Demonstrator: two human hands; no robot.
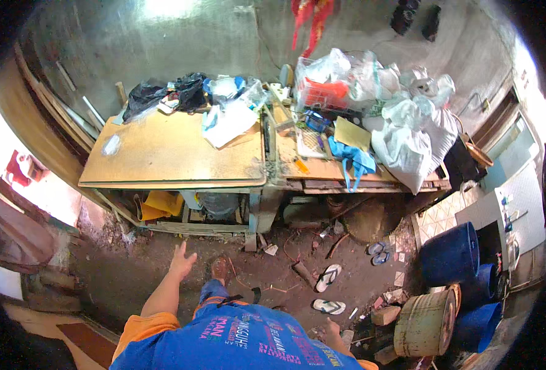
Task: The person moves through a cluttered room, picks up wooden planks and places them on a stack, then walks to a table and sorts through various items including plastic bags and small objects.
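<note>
My left hand (183, 261) is stretched out over the dirt floor, its fingers apart and nothing in it. It is nearest to the front of a wooden table (168, 157), without touching it. Low beside my body, my right hand (331, 333) shows only in part; its fingers are too unclear to read. Close to it on the floor lies a pair of white flip-flops with dark straps, one flip-flop (329, 306) nearer and the other (328, 278) farther off. On the table are a black plastic bag (146, 95) and a white sheet (231, 126).
Stuffed white sacks (402, 145), a red basket (325, 92) and a blue cloth bag (352, 157) crowd the table's right part. Blue barrels (448, 253) and a rusty drum (424, 324) stand at the right. Grey-blue sandals (379, 253), bricks and sticks litter the floor.
</note>
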